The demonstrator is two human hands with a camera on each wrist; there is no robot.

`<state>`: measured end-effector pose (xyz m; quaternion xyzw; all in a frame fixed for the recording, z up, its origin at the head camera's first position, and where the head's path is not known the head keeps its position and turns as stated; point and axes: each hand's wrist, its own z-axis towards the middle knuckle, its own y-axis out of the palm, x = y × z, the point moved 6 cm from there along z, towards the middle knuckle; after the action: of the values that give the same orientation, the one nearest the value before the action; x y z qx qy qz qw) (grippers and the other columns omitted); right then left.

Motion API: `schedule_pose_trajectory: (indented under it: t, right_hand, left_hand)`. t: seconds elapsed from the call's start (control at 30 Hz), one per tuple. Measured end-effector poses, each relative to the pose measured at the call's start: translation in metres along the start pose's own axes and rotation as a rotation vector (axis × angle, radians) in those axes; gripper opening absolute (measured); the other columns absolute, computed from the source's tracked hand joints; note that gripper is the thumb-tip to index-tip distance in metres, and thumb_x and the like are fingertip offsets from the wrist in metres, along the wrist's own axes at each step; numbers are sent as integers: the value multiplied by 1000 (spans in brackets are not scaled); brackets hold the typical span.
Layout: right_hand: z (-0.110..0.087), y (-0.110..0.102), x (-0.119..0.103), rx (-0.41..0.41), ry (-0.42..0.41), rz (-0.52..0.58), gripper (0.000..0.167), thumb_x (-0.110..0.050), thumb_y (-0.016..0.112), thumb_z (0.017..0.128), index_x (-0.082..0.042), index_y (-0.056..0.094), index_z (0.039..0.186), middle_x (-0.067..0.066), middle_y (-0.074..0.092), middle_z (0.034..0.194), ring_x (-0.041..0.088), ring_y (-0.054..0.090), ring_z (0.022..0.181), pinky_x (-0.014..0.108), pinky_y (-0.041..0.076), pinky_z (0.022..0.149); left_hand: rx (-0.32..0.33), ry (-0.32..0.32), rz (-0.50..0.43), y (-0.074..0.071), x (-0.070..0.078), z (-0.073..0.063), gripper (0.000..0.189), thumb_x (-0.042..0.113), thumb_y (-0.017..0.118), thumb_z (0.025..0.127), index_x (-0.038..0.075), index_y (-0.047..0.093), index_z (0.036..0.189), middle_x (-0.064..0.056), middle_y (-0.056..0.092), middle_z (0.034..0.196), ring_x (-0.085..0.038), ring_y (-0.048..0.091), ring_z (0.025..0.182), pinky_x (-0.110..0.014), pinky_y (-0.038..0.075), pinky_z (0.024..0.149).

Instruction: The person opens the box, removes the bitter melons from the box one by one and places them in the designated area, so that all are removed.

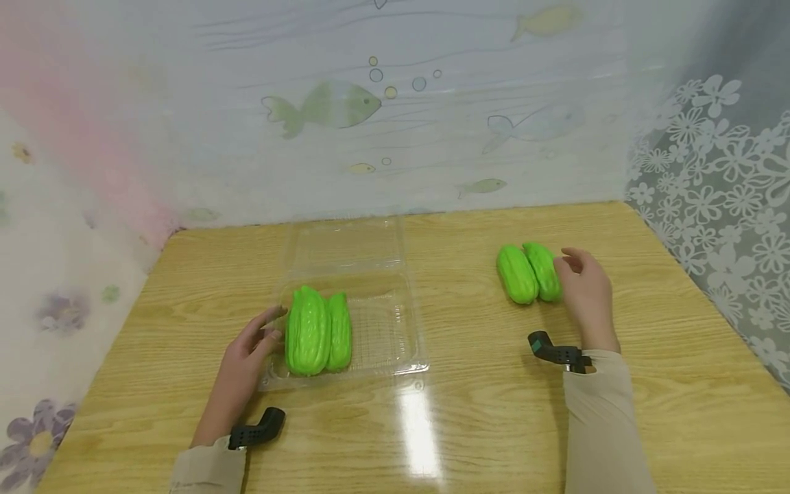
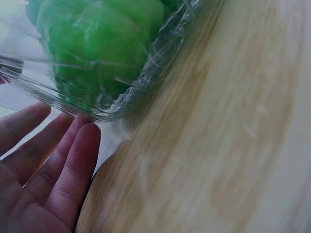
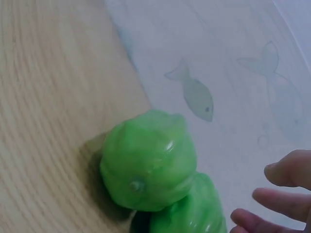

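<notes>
In the head view, bright green, ridged bitter gourds (image 1: 310, 336) lie side by side in the left half of a clear plastic clamshell box (image 1: 385, 343). Its lid (image 1: 345, 243) is folded back flat on the table. My left hand (image 1: 247, 350) is at the box's left side, and in the left wrist view its straight fingertips (image 2: 90, 138) are right at the clear rim. Over on the right, two more gourds (image 1: 517, 274) lie together on the wood. Beside the right one is my right hand (image 1: 583, 285), fingers loosely bent and apart, holding nothing.
The wooden table (image 1: 481, 412) ends at the back against a wall covering (image 1: 432, 151) printed with fish. A flower-patterned grey curtain (image 1: 728, 178) borders the right side, and a flower-printed wall (image 1: 68, 274) the left.
</notes>
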<state>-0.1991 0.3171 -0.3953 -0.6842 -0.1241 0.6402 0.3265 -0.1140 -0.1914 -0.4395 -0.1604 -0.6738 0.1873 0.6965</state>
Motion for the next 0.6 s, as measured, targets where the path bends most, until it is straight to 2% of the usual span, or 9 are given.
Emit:
schedule_pose_trajectory:
  t: [0.17,0.27,0.37,0.47,0.6]
  right_hand:
    - [-1,-3,-10,78,-34,51,50,-44,39,92,-12,45,130,10,50,125,26,44,113,42,34,90]
    - [-3,-1,-20,108,-82,75,44,-41,42,92,-15,50,126,6,56,117,18,51,103,31,39,82]
    - [-5,5,-34,121,-171,94,38,-37,44,92,-15,54,122,4,61,107,12,56,91,22,41,71]
    - [-8,17,-49,97,-264,143,34,-35,46,92,-14,56,118,4,63,100,10,58,85,22,43,68]
    - [-12,37,-65,1,-315,279,32,-34,49,91,-14,57,115,6,63,99,14,59,84,28,45,68]
  left_hand:
    - [-5,4,-13,0,-2,2,43,34,44,94,23,39,135,4,43,133,-16,46,113,-43,34,92]
    - [-6,7,-16,0,-4,5,43,34,45,94,22,39,135,3,43,133,-19,45,114,-44,34,92]
    - [-8,7,-13,0,-6,8,43,34,44,94,23,39,135,4,43,132,-18,46,114,-42,34,92]
    - [-11,7,-1,-1,-7,11,43,35,44,94,24,39,135,5,43,133,-16,46,113,-39,35,91]
    - [-17,8,15,-1,-8,15,43,34,43,94,24,39,135,5,43,133,-16,47,112,-34,37,90]
